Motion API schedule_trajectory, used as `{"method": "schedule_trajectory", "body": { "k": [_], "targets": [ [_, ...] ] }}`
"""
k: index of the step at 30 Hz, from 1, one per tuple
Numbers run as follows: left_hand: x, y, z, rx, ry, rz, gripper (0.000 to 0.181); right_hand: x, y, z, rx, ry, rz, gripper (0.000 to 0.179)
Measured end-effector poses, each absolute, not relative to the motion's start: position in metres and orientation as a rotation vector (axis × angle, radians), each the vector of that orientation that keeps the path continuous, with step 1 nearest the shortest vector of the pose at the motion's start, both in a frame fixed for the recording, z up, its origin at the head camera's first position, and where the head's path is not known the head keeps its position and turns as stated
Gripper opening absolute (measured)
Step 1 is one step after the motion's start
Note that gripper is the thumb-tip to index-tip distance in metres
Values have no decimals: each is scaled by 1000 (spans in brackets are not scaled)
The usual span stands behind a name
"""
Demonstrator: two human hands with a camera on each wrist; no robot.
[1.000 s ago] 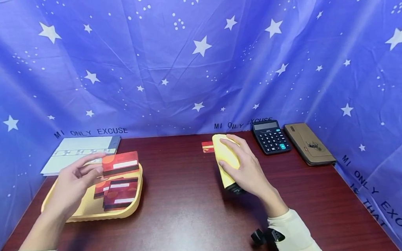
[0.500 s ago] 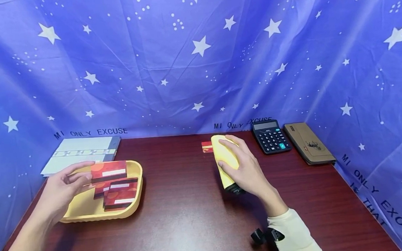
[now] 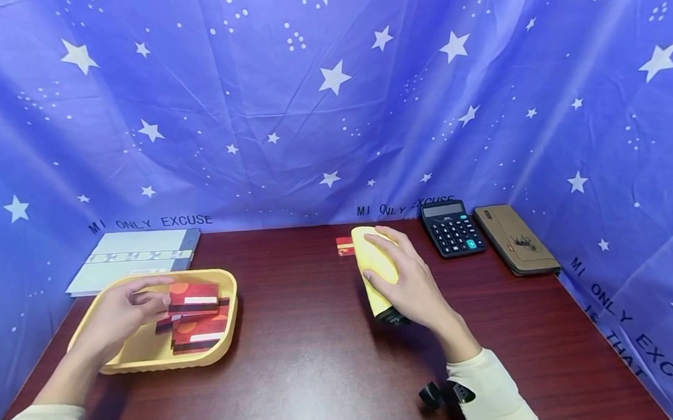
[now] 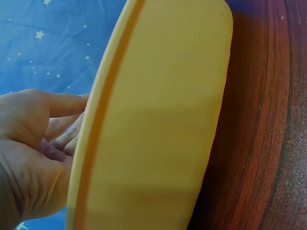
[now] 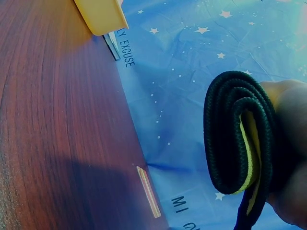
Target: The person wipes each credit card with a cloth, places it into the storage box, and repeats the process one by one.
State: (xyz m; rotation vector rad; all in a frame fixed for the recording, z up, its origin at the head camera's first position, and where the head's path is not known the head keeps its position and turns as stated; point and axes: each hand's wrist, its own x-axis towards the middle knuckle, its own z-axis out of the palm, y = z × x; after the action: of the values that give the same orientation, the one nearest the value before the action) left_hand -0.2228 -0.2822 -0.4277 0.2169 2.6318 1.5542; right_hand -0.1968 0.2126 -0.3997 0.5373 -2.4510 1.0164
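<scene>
On the left of the table, a yellow tray [image 3: 147,363] holds several red cards [image 3: 200,333] with dark stripes. My left hand [image 3: 113,316] reaches over its left side and pinches a red card [image 3: 194,297] by the left edge, low over the others. In the left wrist view the tray wall [image 4: 153,120] hides the fingertips and the card. My right hand [image 3: 407,277] grips a folded cloth [image 3: 376,263], yellow outside in the head view. From the right wrist, the end of the cloth [image 5: 235,134] shows black layers with yellow inside. Behind it, a small red card [image 3: 345,246] lies on the table.
A black calculator [image 3: 453,228] and a brown wallet [image 3: 517,238] lie at the back right. At the back left, a white-and-grey notebook [image 3: 138,250] lies behind the tray. A blue star-patterned curtain [image 3: 281,109] borders the table [image 3: 303,384].
My left hand moved left and down to the tray with the red card, then a little right, bringing the card lower over the other cards. The right hand and cloth have stayed nearly still.
</scene>
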Motion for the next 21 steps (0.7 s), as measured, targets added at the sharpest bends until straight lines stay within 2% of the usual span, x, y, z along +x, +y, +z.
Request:
{"method": "schedule_trajectory", "body": {
  "k": [14,21],
  "targets": [
    [-228,-276,-428,167,2580,1549,49,-198,213,-401,534,-2447,1015,62],
    [-229,-276,-429,209,2690,1462,44,-198,213,-401,538,-2440,1008,62]
  ]
}}
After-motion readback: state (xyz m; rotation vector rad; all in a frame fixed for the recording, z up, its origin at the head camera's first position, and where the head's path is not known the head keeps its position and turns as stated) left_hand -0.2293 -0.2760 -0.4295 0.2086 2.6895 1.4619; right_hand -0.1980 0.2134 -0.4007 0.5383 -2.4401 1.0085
